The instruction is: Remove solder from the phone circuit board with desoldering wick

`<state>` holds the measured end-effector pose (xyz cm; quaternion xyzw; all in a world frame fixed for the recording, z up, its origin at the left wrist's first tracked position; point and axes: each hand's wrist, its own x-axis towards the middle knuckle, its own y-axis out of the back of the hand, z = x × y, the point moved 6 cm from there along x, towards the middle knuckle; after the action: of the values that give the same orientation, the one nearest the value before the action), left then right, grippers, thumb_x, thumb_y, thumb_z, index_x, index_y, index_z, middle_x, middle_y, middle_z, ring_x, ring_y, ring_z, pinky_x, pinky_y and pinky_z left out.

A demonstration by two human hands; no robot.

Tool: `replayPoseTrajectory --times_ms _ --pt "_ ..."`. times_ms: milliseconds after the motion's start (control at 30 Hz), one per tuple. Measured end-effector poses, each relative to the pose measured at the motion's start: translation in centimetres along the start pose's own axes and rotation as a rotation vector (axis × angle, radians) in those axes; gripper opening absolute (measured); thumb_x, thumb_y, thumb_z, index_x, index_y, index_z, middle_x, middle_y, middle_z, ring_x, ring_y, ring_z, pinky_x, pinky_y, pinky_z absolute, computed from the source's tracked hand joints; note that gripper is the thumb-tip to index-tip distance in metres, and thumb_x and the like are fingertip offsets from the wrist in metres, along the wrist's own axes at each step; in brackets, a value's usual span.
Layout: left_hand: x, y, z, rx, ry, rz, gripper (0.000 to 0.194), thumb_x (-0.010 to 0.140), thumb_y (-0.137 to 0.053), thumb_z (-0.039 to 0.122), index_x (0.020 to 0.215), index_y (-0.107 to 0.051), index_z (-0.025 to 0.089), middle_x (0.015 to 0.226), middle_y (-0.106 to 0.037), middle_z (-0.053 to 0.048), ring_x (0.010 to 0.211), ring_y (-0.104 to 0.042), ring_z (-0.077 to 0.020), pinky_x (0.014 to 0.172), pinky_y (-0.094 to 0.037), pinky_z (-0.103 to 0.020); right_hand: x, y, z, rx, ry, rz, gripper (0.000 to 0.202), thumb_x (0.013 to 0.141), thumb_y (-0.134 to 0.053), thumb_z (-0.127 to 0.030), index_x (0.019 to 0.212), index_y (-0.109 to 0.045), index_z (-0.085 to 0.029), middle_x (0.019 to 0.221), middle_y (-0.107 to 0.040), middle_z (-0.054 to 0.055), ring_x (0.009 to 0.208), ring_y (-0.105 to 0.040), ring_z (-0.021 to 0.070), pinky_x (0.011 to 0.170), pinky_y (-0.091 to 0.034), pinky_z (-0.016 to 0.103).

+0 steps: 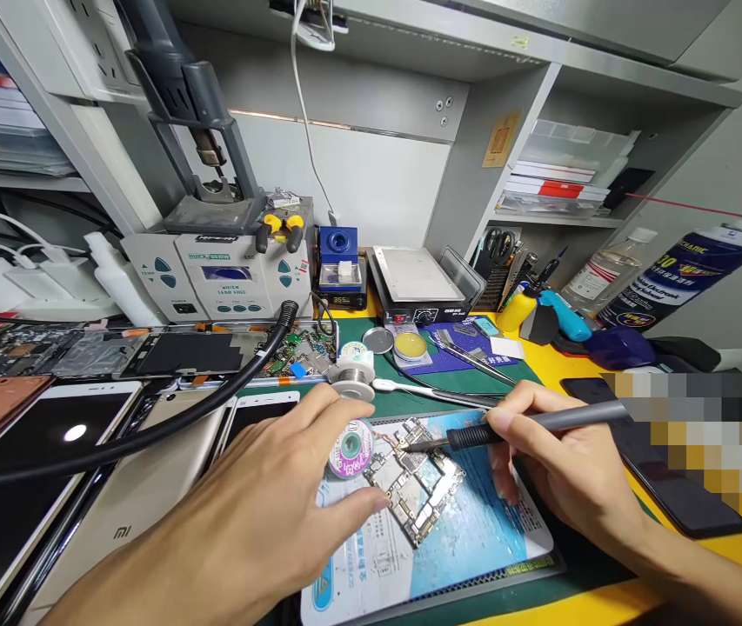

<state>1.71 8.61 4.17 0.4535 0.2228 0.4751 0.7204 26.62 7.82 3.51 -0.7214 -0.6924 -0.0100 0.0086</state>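
Note:
My left hand (272, 496) curls around a small spool of desoldering braid (350, 449) with a purple and white label. Its thumb tip reaches the left edge of a bare phone circuit board (444, 489). A thin copper-coloured strand runs from the spool onto the board's upper part. In my right hand (550, 448) is a soldering iron (475, 435), gripped like a pen, its tip at the strand's end on the board. Beneath the board lies a blue and white notebook (371, 574). Some fingers of my left hand are hidden behind the spool.
A solder wire reel (352, 381) and an open flux tin (411, 346) stand behind the board. Tweezers (475, 358) lie to their right. Several phones (70, 443) fill the left side, crossed by a thick black hose (214, 404). A rework station (227, 274) stands behind.

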Motion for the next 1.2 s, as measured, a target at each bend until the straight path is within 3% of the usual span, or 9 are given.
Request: replayPoseTrajectory --times_ms 400,1200 --pt "0.34 -0.04 -0.27 -0.042 0.049 0.004 0.046 0.088 -0.073 0.047 0.132 -0.063 0.038 0.137 -0.067 0.001 0.117 -0.073 -0.0299 0.088 -0.058 -0.041 0.20 -0.06 0.20 -0.010 0.018 -0.040 0.033 0.088 -0.081 -0.045 0.069 -0.067 -0.023 0.046 -0.065 0.000 0.036 -0.060 0.0168 0.034 -0.045 0.025" --pt "0.64 -0.12 -0.01 -0.147 0.097 -0.013 0.035 0.083 -0.079 0.045 0.113 -0.070 0.029 0.115 -0.072 -0.002 0.106 -0.071 -0.0276 0.087 -0.052 -0.040 0.36 -0.47 0.57 0.026 -0.040 -0.048 0.035 0.088 -0.084 -0.046 0.074 -0.067 -0.019 0.054 -0.070 0.000 0.040 -0.066 0.0138 0.034 -0.047 0.017"
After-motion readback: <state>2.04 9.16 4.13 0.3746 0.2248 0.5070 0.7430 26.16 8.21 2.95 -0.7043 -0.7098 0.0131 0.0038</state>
